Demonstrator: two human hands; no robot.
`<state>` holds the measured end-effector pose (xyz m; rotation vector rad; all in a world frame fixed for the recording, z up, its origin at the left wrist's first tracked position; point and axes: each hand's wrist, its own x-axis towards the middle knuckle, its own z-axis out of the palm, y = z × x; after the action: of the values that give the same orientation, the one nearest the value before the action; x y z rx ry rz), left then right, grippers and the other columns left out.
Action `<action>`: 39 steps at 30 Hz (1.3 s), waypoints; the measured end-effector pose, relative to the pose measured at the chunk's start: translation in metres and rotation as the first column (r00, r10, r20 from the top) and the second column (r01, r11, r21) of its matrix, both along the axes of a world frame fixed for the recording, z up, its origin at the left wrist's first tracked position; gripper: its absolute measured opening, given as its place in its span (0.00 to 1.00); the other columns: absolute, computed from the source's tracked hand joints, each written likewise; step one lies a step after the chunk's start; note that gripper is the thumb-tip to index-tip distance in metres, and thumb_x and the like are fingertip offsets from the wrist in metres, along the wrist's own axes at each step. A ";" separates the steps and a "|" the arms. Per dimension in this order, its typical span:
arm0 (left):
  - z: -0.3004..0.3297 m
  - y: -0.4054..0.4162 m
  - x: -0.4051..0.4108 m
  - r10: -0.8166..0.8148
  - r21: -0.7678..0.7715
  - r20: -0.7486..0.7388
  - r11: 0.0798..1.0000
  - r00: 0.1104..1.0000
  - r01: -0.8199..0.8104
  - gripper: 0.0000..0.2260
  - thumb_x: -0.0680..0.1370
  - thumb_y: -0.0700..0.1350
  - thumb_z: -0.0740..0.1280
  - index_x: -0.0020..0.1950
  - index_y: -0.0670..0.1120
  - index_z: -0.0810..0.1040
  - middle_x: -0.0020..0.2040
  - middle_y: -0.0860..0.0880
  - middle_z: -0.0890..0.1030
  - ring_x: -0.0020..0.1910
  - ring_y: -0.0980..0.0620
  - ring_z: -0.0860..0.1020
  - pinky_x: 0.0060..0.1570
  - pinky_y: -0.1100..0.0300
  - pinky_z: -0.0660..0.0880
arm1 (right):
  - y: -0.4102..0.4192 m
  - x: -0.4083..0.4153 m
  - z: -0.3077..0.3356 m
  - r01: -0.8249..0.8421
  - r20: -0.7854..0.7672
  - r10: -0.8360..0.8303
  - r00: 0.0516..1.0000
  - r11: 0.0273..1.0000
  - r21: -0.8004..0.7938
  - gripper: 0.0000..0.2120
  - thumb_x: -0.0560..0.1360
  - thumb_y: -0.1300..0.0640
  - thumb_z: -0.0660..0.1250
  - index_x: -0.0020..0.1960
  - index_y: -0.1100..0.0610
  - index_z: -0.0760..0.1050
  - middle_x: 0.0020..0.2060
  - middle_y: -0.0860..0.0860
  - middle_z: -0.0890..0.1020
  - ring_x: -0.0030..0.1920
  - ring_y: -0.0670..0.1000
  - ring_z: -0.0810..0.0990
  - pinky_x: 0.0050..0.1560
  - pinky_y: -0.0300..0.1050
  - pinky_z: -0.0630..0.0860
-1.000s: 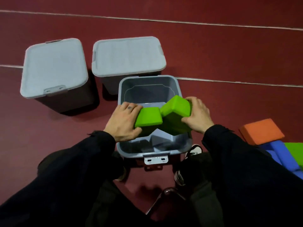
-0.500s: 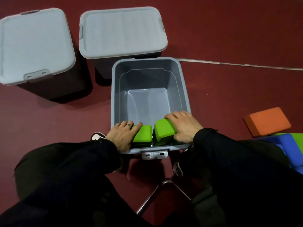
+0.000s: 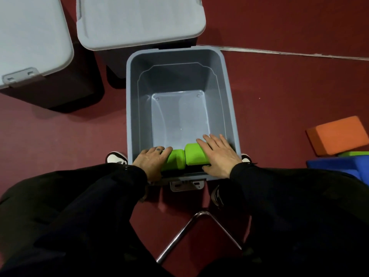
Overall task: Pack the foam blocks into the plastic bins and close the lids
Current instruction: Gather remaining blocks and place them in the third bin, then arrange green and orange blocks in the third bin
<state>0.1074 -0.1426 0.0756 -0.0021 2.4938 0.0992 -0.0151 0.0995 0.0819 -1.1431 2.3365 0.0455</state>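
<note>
- Two green foam blocks (image 3: 180, 159) sit side by side against the near wall inside the open bin (image 3: 179, 56), head view.
- Left hand (image 3: 150, 158) lies flat-fingered on the left block; right hand (image 3: 217, 154) rests spread over the right one. Neither grips.
- Judged light, soft, compressible, non-slip: take by opposite long faces.
- Count: three bins, two lidded bins (image 3: 139, 21) far left; one orange block (image 3: 337, 134), blue blocks (image 3: 335, 164) on the floor, right.
</note>
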 end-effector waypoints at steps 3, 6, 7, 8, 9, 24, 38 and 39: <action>-0.008 -0.003 -0.006 0.118 0.090 -0.028 0.989 0.993 -0.115 0.43 0.72 0.57 0.70 0.81 0.52 0.50 0.76 0.45 0.67 0.73 0.42 0.68 0.73 0.39 0.63 | -0.002 0.001 -0.007 0.015 -0.052 -0.017 0.998 0.999 -0.038 0.46 0.74 0.28 0.58 0.82 0.52 0.50 0.81 0.58 0.57 0.81 0.60 0.52 0.80 0.62 0.45; -0.011 0.000 -0.015 0.205 0.168 -0.066 0.967 0.977 -0.192 0.39 0.74 0.63 0.66 0.81 0.52 0.55 0.76 0.45 0.68 0.73 0.42 0.68 0.73 0.40 0.61 | -0.002 0.008 -0.014 0.010 -0.128 -0.018 0.992 0.998 -0.067 0.44 0.75 0.27 0.52 0.81 0.53 0.54 0.79 0.59 0.60 0.80 0.62 0.56 0.79 0.65 0.49; -0.011 0.002 -0.017 0.192 0.175 -0.071 0.968 0.979 -0.178 0.39 0.75 0.63 0.65 0.81 0.52 0.56 0.76 0.46 0.68 0.73 0.42 0.68 0.74 0.41 0.61 | 0.000 0.010 -0.015 0.007 -0.137 -0.016 0.990 0.998 -0.069 0.44 0.75 0.26 0.52 0.81 0.53 0.54 0.79 0.60 0.60 0.80 0.62 0.56 0.79 0.65 0.49; -0.012 0.004 -0.017 0.174 0.180 -0.065 0.971 0.983 -0.160 0.38 0.75 0.64 0.65 0.81 0.52 0.56 0.76 0.46 0.68 0.73 0.43 0.68 0.74 0.42 0.61 | 0.001 0.011 -0.016 0.002 -0.136 -0.011 0.991 0.998 -0.062 0.44 0.75 0.26 0.52 0.81 0.53 0.54 0.79 0.60 0.60 0.80 0.62 0.56 0.79 0.65 0.49; -0.013 0.006 -0.017 0.156 0.179 -0.057 0.973 0.986 -0.143 0.38 0.75 0.64 0.65 0.81 0.52 0.56 0.76 0.47 0.68 0.74 0.44 0.68 0.74 0.42 0.61 | 0.002 0.012 -0.016 -0.002 -0.124 -0.004 0.992 0.999 -0.043 0.44 0.75 0.26 0.53 0.81 0.53 0.53 0.79 0.60 0.59 0.80 0.62 0.56 0.79 0.65 0.49; 0.070 0.085 -0.124 0.226 0.445 -0.308 0.893 0.924 -0.070 0.32 0.79 0.67 0.56 0.75 0.48 0.68 0.70 0.45 0.74 0.70 0.44 0.72 0.66 0.45 0.72 | 0.055 -0.117 0.141 0.283 0.043 -0.282 0.959 0.928 -0.240 0.22 0.78 0.41 0.61 0.69 0.48 0.75 0.63 0.52 0.81 0.62 0.56 0.79 0.62 0.53 0.76; 0.092 0.392 -0.227 -0.362 0.478 -0.263 0.756 0.894 0.447 0.29 0.77 0.65 0.59 0.72 0.51 0.71 0.67 0.46 0.74 0.65 0.43 0.75 0.62 0.43 0.75 | 0.409 -0.011 0.079 0.985 0.004 -0.990 0.144 0.143 -0.091 0.09 0.79 0.48 0.65 0.53 0.51 0.79 0.52 0.55 0.85 0.56 0.60 0.82 0.55 0.51 0.76; 0.085 0.403 -0.224 -0.406 0.479 -0.215 0.749 0.888 0.458 0.30 0.75 0.66 0.58 0.72 0.51 0.71 0.66 0.46 0.75 0.65 0.43 0.76 0.62 0.43 0.75 | 0.415 0.014 0.069 0.978 -0.037 -0.978 0.206 0.206 -0.010 0.13 0.79 0.44 0.65 0.56 0.51 0.78 0.54 0.55 0.84 0.57 0.60 0.82 0.53 0.50 0.75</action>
<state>-0.1163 0.2606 0.1606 0.8275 2.4128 0.5863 -0.0006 0.5148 0.1507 0.6095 2.6290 -0.3923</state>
